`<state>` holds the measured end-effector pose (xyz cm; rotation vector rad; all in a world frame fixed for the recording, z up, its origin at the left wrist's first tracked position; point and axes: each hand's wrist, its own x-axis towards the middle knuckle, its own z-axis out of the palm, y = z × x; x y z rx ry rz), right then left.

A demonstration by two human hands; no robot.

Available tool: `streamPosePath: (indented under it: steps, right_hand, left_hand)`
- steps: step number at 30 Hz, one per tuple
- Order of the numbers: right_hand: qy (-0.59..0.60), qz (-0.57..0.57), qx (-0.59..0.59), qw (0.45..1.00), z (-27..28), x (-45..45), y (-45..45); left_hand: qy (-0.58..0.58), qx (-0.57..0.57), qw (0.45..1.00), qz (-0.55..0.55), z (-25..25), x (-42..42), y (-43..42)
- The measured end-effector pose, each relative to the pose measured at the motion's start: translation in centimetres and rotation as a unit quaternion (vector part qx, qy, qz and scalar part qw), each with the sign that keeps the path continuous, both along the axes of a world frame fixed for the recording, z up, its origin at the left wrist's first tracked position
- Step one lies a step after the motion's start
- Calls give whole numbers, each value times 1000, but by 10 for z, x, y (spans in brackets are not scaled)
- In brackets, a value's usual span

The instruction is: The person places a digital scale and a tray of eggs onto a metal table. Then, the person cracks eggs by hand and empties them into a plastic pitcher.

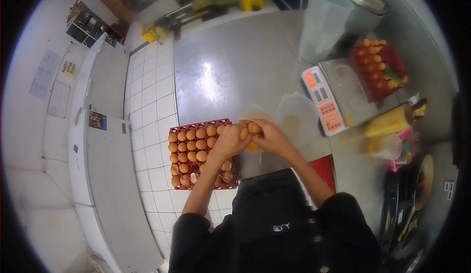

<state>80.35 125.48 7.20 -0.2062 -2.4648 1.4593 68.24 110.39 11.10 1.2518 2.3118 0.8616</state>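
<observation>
My left hand (234, 138) and my right hand (271, 135) meet over the counter, their fingers closed around brown egg (253, 128) shell. Whether it is one cracked egg or two eggs, I cannot tell. Below them is a see-through container (255, 112), partly hidden by my hands, with yellow yolk (252, 146) showing under my fingers. Left of my hands, a red egg tray (179, 126) holds rows of brown eggs; broken shells (194, 177) sit in its near rows. A translucent jug (297, 111) stands to the right of my right hand.
A kitchen scale (324, 101) with an orange keypad stands right of the jug. Behind it are another red tray of eggs (380, 67) and a tall translucent bucket (324, 23). A yellow roll-shaped item (390, 121) lies at right. White refrigerators (110, 150) line the left wall.
</observation>
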Motion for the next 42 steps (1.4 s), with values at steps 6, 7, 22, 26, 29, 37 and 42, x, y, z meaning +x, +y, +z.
streamPosePath:
  steps: [6,7,22,26,29,37,42]
  right_hand:
    - [63,-25,77,995,1,7,5]
    - [66,-15,89,994,6,8,8]
    - [78,139,-79,984,25,-33,-101]
    - [34,198,39,979,-10,-69,-165]
    - [71,206,265,939,-43,-83,-186]
    - [-28,200,317,927,-51,-102,-195]
    - [32,207,304,929,-73,-117,-187]
  left_hand:
    - [54,52,996,-40,5,-2,-3]
    - [69,51,995,-41,7,-2,-3]
    - [-43,150,948,279,-9,43,-140]
    - [79,85,919,377,-27,44,-207]
    - [102,39,905,412,-30,47,-225]
    - [92,-20,927,364,-61,39,-228]
    - [73,-1,926,371,-46,36,-222]
